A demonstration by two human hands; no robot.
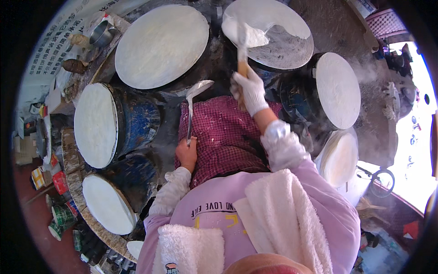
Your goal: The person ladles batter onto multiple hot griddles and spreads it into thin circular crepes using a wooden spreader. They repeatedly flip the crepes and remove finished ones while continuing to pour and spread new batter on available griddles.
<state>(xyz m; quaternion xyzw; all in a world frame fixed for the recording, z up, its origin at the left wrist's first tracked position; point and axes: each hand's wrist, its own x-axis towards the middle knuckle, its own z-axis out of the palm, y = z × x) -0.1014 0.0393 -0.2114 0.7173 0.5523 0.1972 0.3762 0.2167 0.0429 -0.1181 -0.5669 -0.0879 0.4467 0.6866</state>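
Note:
Bare, my left hand grips the handle of a metal ladle coated in white batter, its bowl just above my checked apron. My right hand, in a white knit glove, is closed around the wooden handle of a spreader, whose blade is blurred. That blade lies over the round griddle at the upper right, beside a thick mound of batter. Batter covers the far and left parts of this griddle; its near right part shows dark surface.
Around me stand several more drum-shaped stoves topped with pale batter rounds, including a large one and a left one. A stack of thin pancakes sits at right. Steam drifts there. A curved ledge runs along the left.

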